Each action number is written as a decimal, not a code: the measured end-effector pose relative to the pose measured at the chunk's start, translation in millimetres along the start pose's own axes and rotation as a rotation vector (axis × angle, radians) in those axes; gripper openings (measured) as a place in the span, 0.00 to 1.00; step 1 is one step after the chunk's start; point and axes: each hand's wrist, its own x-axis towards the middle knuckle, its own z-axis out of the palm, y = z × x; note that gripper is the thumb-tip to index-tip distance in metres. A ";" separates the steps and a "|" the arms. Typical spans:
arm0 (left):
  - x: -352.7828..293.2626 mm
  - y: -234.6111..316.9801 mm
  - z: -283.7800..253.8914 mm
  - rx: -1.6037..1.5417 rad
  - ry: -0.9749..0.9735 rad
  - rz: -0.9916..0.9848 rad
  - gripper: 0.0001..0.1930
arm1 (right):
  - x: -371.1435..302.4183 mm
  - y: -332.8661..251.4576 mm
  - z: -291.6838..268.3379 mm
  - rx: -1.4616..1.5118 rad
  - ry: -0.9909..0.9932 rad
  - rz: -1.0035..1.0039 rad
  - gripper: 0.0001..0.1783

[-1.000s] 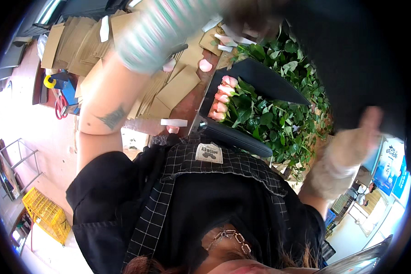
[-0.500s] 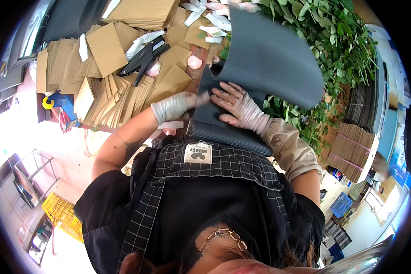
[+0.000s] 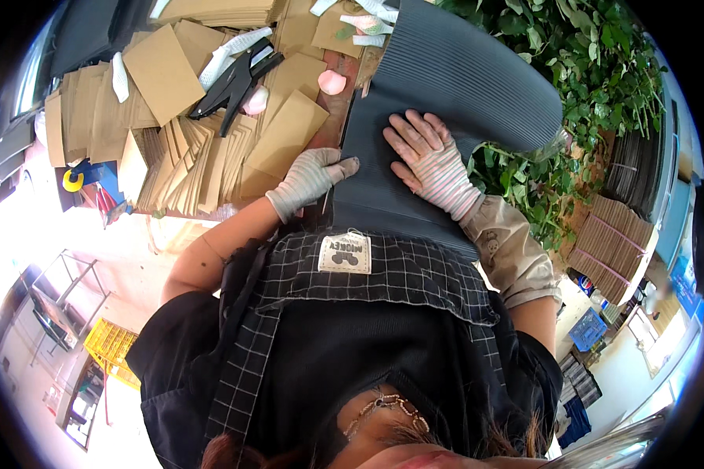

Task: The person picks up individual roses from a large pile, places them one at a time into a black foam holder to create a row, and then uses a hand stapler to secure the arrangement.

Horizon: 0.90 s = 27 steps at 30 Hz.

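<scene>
A dark grey ribbed sheet (image 3: 446,70) lies in front of me, its far right part curving up above the leaves. My right hand (image 3: 430,156), in a striped glove with dirty fingertips, rests flat on it with fingers stretched. At the sheet's left edge, my left hand (image 3: 313,180) in a pale glove is closed on the border, thumb on top; its other fingers are partly hidden. Left of that hand are brown cardboard pieces (image 3: 289,133), a black stapler-like tool (image 3: 238,86) and a pink petal (image 3: 332,82).
Green leafy stems (image 3: 594,70) are heaped at the far right. A strapped cardboard stack (image 3: 610,242) stands at right. White mesh sleeves (image 3: 364,25) lie at the back, and a blue tape dispenser (image 3: 94,180) is at the table's left edge. A yellow crate (image 3: 113,348) sits lower left.
My left hand, blurred near the right fingertips before, is now lower at the sheet's left edge. My right hand has shifted slightly right. The sheet's fold lies flatter, and its small gap is gone.
</scene>
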 end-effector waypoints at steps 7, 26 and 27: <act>4.2 -22.2 18.0 -0.378 0.059 0.088 0.16 | -1.4 -12.8 -35.9 0.320 0.065 0.075 0.44; -26.3 50.1 -186.8 1.294 1.413 -0.191 0.51 | -4.5 -9.3 9.0 0.237 -0.115 0.098 0.49; -26.0 52.6 -187.3 1.353 1.375 -0.375 0.52 | -4.7 -10.5 9.0 0.217 -0.120 0.099 0.49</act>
